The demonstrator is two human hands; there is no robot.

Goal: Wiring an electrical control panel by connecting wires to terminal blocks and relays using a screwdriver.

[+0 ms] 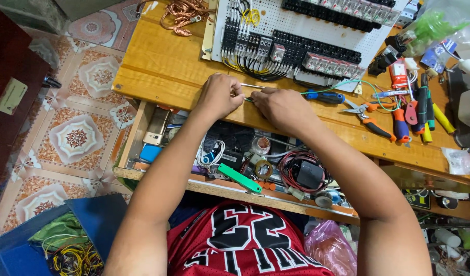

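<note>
**A:** What's over on the far left?

**B:** Patterned floor tiles (76, 138), then the edge of the wooden counter (158, 66). A bundle of copper wire (181, 15) lies at its back corner.

**A:** And the hands?

**B:** They meet at the front edge of the counter, just below a white perforated panel (291, 25) packed with black relay blocks (316, 51). The left hand (219, 96) has its fingers closed, pinching a thin green wire (316, 92) together with a slim metal tool (253, 86). The right hand (281, 107) is closed too, its fingertips gripping the same wire right against the left hand's.

**A:** Where does the wire run?

**B:** Rightwards along the counter, past a blue-handled screwdriver (324, 96), then up toward the panel's lower right corner.

**A:** Below the hands?

**B:** An open drawer (143, 117) crammed with cables, tape rolls and a green flat piece (239, 178).

**A:** Farther right?

**B:** Orange-handled pliers (370, 120) and a row of screwdrivers (419, 112) lying on the counter, well apart from the hands.
</note>
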